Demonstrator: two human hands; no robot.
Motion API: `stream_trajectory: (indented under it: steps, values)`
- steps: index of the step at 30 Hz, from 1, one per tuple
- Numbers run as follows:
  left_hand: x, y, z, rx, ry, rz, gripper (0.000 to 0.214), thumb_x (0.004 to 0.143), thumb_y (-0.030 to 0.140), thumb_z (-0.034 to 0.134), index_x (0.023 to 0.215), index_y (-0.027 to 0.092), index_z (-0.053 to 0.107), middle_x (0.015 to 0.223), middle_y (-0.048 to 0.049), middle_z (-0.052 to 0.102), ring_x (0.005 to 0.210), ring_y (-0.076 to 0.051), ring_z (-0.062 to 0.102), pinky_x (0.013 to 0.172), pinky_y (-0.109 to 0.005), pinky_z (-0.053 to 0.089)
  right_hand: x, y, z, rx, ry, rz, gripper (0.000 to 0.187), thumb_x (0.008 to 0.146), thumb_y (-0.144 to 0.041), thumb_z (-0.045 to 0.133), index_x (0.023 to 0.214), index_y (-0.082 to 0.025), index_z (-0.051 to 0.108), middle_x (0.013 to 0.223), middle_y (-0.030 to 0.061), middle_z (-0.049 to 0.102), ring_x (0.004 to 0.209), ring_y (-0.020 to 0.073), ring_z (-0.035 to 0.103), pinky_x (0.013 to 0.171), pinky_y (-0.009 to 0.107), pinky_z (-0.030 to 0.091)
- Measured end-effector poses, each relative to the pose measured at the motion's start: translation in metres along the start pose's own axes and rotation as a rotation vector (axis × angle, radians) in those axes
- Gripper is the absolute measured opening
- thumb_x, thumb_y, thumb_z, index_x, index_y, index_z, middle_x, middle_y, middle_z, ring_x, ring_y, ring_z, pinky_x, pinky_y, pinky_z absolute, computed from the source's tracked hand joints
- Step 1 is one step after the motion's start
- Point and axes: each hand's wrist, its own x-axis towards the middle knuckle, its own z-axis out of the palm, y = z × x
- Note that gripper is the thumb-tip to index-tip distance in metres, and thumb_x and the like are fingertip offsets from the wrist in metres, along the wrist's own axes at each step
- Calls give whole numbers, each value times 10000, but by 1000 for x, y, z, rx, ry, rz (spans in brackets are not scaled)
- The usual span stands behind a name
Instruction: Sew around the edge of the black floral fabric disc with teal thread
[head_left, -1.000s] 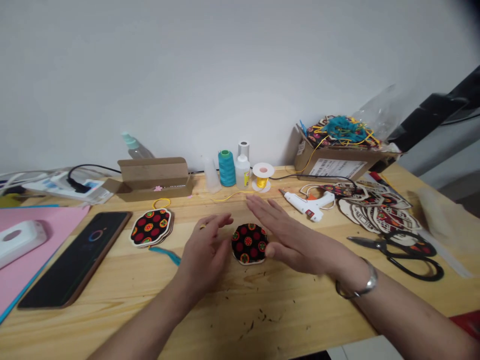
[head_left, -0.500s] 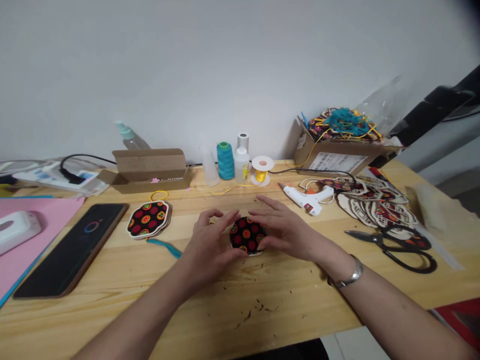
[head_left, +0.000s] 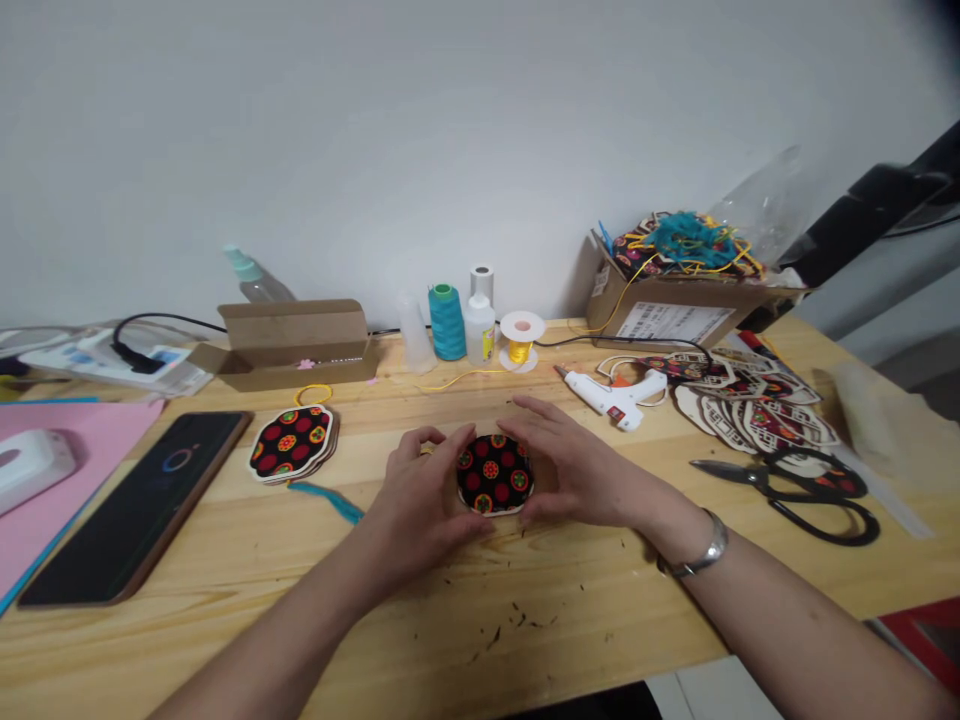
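Observation:
Between my hands is a black fabric-covered piece point(head_left: 495, 478) with red and orange round flowers and a pale scalloped edge. My left hand point(head_left: 427, 490) curves round its left side, thumb at the lower edge and fingers at the upper left. My right hand point(head_left: 574, 465) grips the right side, thumb low at the rim, index finger stretched out above. What lies under the piece is hidden. To the left rests a stack of matching scalloped pieces point(head_left: 291, 440) with a yellow cord loop point(head_left: 313, 393) and a teal tassel point(head_left: 328, 500).
Scissors point(head_left: 780, 490), a white glue gun point(head_left: 619, 395) and loose patterned pieces point(head_left: 787, 420) lie at right. Behind stand a teal thread cone point(head_left: 448, 322), a glue bottle point(head_left: 480, 330), a yellow cord spool point(head_left: 521, 345) and a filled carton point(head_left: 667, 315). A phone point(head_left: 135, 510) is at left.
My right fingers have shifted outward to the piece's right edge, so more of its pattern shows. My left hand stays at its left side. The view has shifted slightly.

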Motion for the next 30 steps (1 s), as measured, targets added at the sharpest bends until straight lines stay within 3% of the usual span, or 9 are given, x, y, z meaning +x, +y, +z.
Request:
stream_trajectory:
  steps: [12, 16, 20, 23, 27, 30]
  values:
    - [4, 2, 0, 44, -4, -32, 781, 654, 404, 678, 1309, 107, 372, 1185, -144, 548, 1107, -288, 355, 946, -449, 343, 2, 0, 4, 68, 17, 14, 788, 678, -383, 700, 1345, -193, 325, 1272, 117, 464, 1239, 276, 281, 992, 469, 326]
    - [4, 1, 0, 31, 13, -22, 773, 647, 387, 686, 1312, 154, 368, 1185, -125, 549, 1105, -289, 364, 936, -452, 348, 2, 1, 3, 43, 42, -28, 758, 697, -391, 683, 1338, -185, 334, 1272, 117, 468, 1231, 271, 301, 1003, 477, 319]
    - [3, 1, -2, 32, 14, 23, 711, 655, 394, 689, 1274, 179, 413, 1164, -105, 565, 1099, -289, 364, 926, -447, 356, 1, 0, 4, 34, 72, -180, 539, 763, -371, 627, 1246, -198, 463, 1234, 89, 524, 1243, 253, 317, 1025, 472, 302]
    - [3, 2, -3, 33, -10, 68, 658, 683, 372, 673, 1264, 196, 419, 1179, -85, 568, 1114, -285, 349, 943, -450, 338, 2, -5, 5, 48, 28, -277, 424, 806, -332, 584, 1193, -174, 512, 1158, 77, 589, 1216, 229, 367, 1002, 423, 357]
    - [2, 1, -1, 32, -10, 72, 679, 685, 354, 669, 1289, 222, 389, 1209, -81, 549, 1130, -290, 348, 943, -460, 331, 3, -15, 5, -10, -16, -270, 274, 863, -192, 487, 1123, -158, 562, 1124, 83, 601, 1098, 190, 466, 929, 362, 426]
    - [2, 1, 1, 40, -7, 69, 676, 689, 355, 662, 1292, 215, 391, 1192, -88, 554, 1117, -288, 363, 931, -457, 338, 2, -17, 5, -87, -41, -280, 266, 883, -141, 423, 1079, -182, 598, 1150, 72, 577, 1065, 178, 475, 915, 348, 430]
